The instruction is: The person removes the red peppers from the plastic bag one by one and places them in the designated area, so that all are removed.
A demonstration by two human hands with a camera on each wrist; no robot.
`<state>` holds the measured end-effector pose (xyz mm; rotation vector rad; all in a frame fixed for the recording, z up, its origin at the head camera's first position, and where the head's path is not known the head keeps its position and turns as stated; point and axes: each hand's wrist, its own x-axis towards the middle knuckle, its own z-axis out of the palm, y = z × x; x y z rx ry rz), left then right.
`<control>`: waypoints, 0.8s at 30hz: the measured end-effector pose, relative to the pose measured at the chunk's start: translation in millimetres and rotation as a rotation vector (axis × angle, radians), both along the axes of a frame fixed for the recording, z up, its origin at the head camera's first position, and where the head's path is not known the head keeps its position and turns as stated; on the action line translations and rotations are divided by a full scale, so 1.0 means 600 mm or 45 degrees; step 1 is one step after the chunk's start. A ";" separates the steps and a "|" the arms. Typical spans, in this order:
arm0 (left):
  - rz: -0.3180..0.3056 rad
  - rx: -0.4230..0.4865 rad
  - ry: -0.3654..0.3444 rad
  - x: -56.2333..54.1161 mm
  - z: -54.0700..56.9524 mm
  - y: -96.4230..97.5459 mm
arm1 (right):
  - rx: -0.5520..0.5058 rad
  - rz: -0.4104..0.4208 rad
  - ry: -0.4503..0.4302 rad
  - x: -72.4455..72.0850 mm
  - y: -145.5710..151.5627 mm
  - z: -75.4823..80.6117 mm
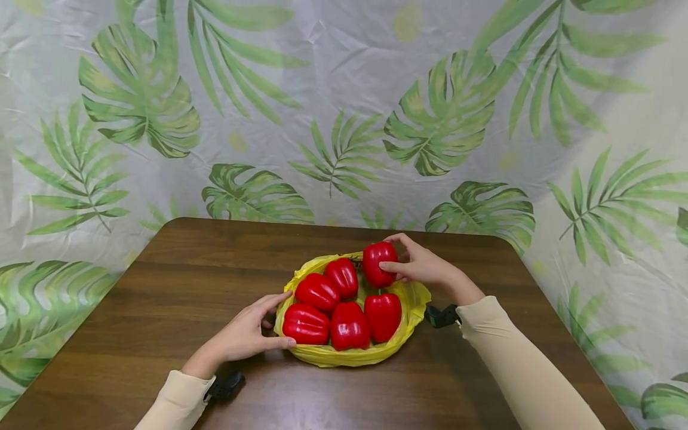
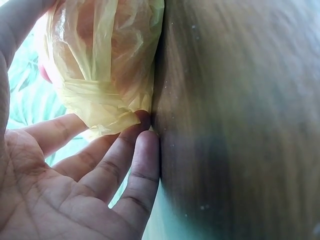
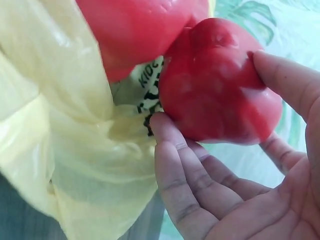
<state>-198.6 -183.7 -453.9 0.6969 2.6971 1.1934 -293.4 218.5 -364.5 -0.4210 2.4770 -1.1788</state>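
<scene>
Red and glossy, the pepper (image 1: 376, 261) looks light, firm and slightly slippery, best held round its bulging sides, where the right hand (image 1: 421, 263) pinches it at the back of the yellow bag (image 1: 352, 358); the left hand (image 1: 244, 331) spreads against the bag's side.

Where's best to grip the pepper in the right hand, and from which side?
Pepper: probably its wide middle, coming from the right. The body is broad and rounded, its right side faces away from the other peppers, and the right hand's thumb and fingers span it there.
</scene>
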 end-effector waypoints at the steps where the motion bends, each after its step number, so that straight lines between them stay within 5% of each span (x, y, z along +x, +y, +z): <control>1: 0.002 -0.001 -0.005 0.000 0.000 0.000 | 0.001 -0.001 0.004 0.000 0.003 0.001; 24: 0.033 -0.007 0.021 -0.003 -0.003 -0.002 | -0.012 -0.047 0.027 0.007 0.056 0.010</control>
